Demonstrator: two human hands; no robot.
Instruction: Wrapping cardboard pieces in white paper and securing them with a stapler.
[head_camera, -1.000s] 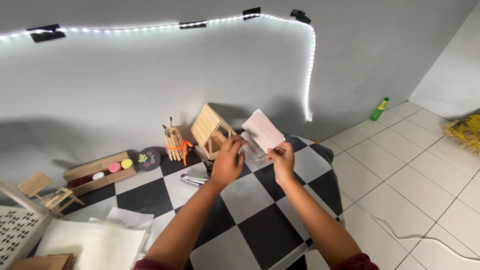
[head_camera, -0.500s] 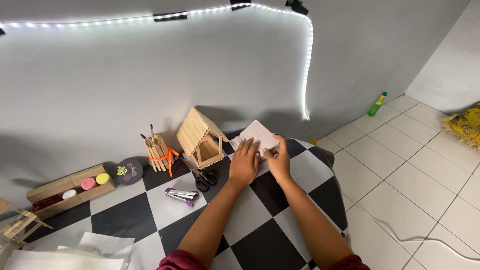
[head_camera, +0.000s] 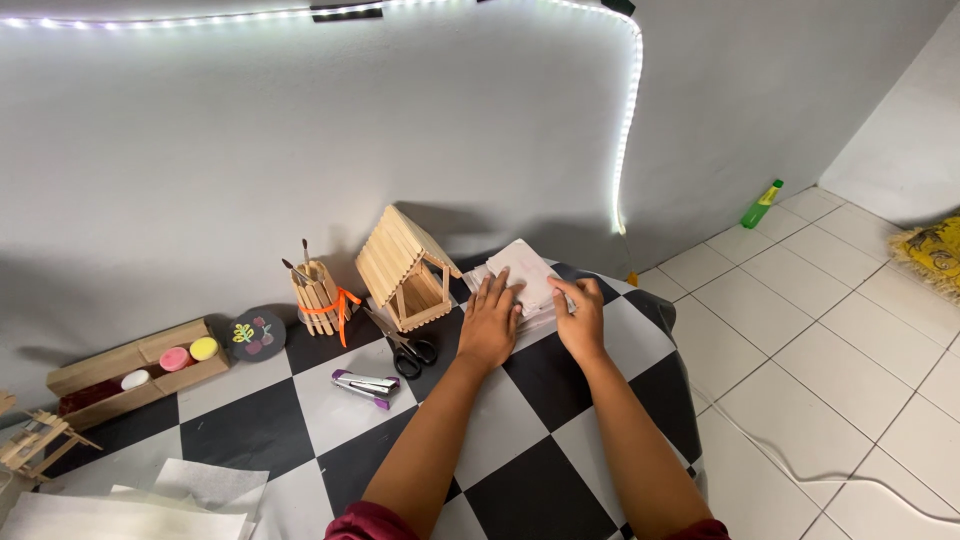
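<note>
My left hand lies flat, fingers apart, pressing on a small stack of white paper sheets at the far edge of the black-and-white checkered table. My right hand rests on the stack's right side, fingers curled over its edge. The stack sits on the table right of a small house built from wooden sticks.
Black scissors and a purple stapler lie left of my left arm. A stick-built brush holder, a painted round disc and a wooden box of paint pots stand farther left. White sheets lie bottom left; a green bottle stands on the floor.
The paper stack was held up in both hands; it has come down onto the table, and both hands now press on it. The camera has also shifted.
</note>
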